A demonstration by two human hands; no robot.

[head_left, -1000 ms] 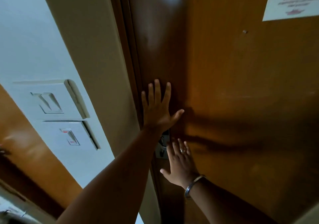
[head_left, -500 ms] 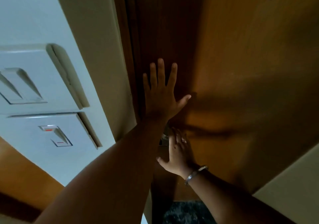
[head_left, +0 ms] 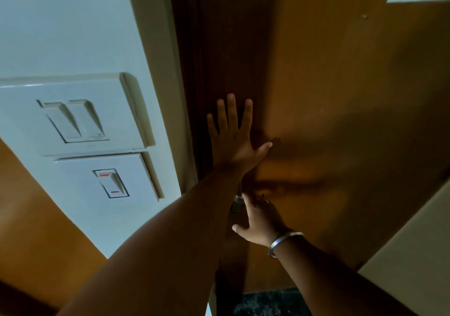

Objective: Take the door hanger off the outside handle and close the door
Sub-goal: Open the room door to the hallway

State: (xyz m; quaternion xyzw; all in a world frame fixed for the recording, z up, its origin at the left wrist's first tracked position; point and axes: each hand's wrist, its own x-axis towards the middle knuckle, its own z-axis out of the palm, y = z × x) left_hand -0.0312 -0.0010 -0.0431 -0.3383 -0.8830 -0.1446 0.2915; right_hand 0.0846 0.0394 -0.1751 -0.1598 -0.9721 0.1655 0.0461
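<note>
Pressing flat, fingers spread, the left hand (head_left: 232, 140) lies empty on the smooth wooden door (head_left: 328, 91) by its frame, the right hand (head_left: 259, 220) open just below it; no hanger shows.

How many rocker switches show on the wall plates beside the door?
3: two side by side on the upper plate, left rocker and right rocker; one with red marks on the lower plate. None seems hidden.

Door (head_left: 341, 96) – smooth wood, slight sheen; switch plates (head_left: 73, 111) – glossy plastic.
</note>
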